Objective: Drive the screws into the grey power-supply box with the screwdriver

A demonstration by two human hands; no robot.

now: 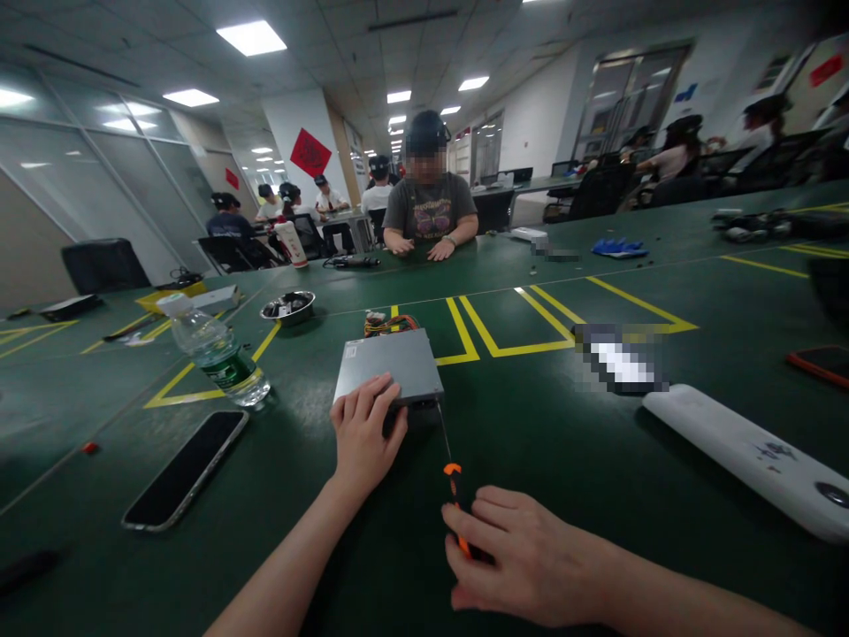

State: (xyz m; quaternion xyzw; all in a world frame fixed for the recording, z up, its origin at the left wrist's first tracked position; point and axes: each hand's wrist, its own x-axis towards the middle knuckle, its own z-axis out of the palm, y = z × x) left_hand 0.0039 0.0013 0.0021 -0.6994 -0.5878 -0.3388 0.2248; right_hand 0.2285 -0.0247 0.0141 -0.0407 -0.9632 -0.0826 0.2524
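Note:
A grey metal box with a bundle of coloured cables at its far side lies on the green table. My left hand grips its near left edge, fingers on the top face and thumb at the front side. In my right hand is an orange and black screwdriver, held by its handle. Its thin shaft points away from me, and the tip is at the box's near right corner. Whether the tip sits in a screw is too small to tell.
Left of the box are a phone, a water bottle and a metal bowl. A long white device lies at the right. A person sits opposite, hands on the table. Blue gloves lie farther back.

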